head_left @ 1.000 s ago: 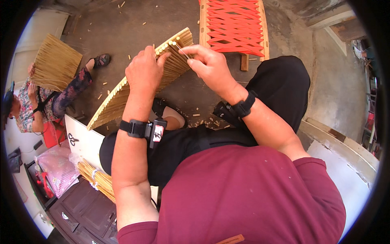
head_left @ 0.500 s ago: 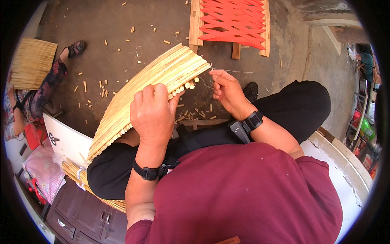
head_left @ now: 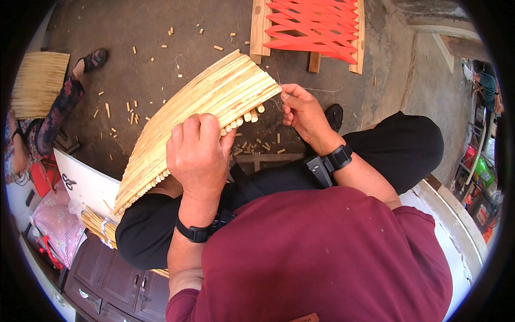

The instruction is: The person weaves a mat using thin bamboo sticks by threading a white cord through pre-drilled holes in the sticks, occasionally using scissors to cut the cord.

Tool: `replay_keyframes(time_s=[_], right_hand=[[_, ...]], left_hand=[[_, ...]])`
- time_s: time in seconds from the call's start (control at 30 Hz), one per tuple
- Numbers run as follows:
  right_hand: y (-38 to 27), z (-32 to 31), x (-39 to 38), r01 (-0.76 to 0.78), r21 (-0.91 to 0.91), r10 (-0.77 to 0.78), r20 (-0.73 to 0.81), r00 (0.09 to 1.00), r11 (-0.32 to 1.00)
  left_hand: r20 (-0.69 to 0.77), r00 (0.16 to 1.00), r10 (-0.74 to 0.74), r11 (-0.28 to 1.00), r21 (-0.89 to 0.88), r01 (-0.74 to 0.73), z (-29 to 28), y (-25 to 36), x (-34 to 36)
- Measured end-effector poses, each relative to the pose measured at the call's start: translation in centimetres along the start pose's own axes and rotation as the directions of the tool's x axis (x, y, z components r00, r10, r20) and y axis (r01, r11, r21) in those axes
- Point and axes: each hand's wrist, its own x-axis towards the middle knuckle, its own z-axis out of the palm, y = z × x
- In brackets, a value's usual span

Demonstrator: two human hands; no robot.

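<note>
A mat of pale, straw-coloured stalks (head_left: 188,102) lies slanted across my lap, its cut round ends showing along the near edge. My left hand (head_left: 197,153) is closed over that edge, thumb underneath and fingers on top. At the mat's right corner, my right hand (head_left: 303,110) pinches a fine thread (head_left: 322,89) close against the stalks. Its loose end trails off to the right above my knuckles. A thin, needle-like line stands at the corner, too fine to make out. The mat's underside is hidden.
A wooden frame laced with red straps (head_left: 311,29) stands ahead. Short cut stalk pieces (head_left: 108,110) litter the floor. At the left, another person's leg (head_left: 56,107) shows beside a second stalk mat (head_left: 40,86). A stalk bundle (head_left: 99,225) lies by a dark cabinet (head_left: 110,273).
My right hand has moved up against the mat's corner, and the upright needle-like piece is now mostly hidden. My left hand keeps its grip, shifted slightly left and down.
</note>
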Motion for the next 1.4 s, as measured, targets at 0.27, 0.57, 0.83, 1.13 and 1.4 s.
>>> replay_keyframes(time_s=[0.27, 0.57, 0.83, 1.13, 1.4], right_hand=[[-1.5, 1.0, -1.7, 0.298, 0.001, -0.296, 0.12, 0.948, 0.955], [-4.3, 9.7, -3.5, 0.746, -0.536, -0.621, 0.442, 0.647, 0.395], [-5.0, 9.5, -1.8, 0.723, -0.595, -0.609, 0.442, 0.659, 0.351], [-4.3, 9.6, -0.4, 0.78, -0.616, -0.652, 0.548, 0.524, 0.11], [-4.5, 10.4, -0.9, 0.76, -0.609, -0.581, 0.543, 0.607, 0.226]], left_hand=[[-0.054, 0.998, 0.016, 0.996, 0.087, -0.011, 0.0, -1.1, 2.4], [-0.132, 0.991, -0.018, 0.985, 0.166, 0.04, -0.5, -3.3, 6.1], [0.031, 0.983, -0.18, 0.976, 0.129, 0.175, -1.2, -3.1, 7.6], [0.03, 0.975, -0.222, 0.969, 0.121, 0.217, -1.2, -3.3, 7.7], [0.014, 0.976, -0.216, 0.966, 0.149, 0.212, -0.9, -3.2, 7.8]])
